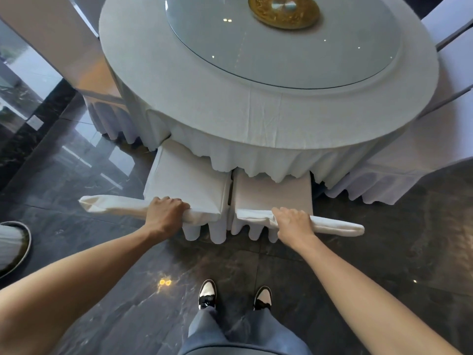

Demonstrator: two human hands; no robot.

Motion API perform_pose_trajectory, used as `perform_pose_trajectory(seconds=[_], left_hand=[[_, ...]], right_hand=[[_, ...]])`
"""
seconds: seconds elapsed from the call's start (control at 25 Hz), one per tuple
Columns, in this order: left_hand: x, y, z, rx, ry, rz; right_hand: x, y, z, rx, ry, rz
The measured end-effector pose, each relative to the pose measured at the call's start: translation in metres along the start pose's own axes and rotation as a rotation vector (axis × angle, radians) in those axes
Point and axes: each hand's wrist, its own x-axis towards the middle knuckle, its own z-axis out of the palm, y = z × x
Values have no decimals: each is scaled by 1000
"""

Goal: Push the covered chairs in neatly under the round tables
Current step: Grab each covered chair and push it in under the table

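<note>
Because both chairs go under together, your left hand (165,213) grips the left chair (184,185) back and your right hand (294,222) the right chair (273,196), seats already partly beneath the round surface (204,93).

White cloth covers the two chairs (189,180) at frame centre and the round table (204,80) above them, its tablecloth tinted pale blue-green. A clear grey glass turntable (281,52) sits at upper centre with a gold patterned disc (283,12) at the top edge. The floor (384,252) is dark grey marble with pale veins. At lower centre, shoes (207,294) are black and white, trousers (243,334) grey-blue.
</note>
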Motion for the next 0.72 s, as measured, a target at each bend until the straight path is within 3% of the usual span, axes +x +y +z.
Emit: perform_pose_trajectory(seconds=[0.24, 0.72], left_hand=[[25, -5, -1, -20, 34, 43], [45, -22, -2, 20, 85, 152]], right_hand=[[9, -10, -9, -72, -69, 92], [18, -28, -16, -81, -53, 168]])
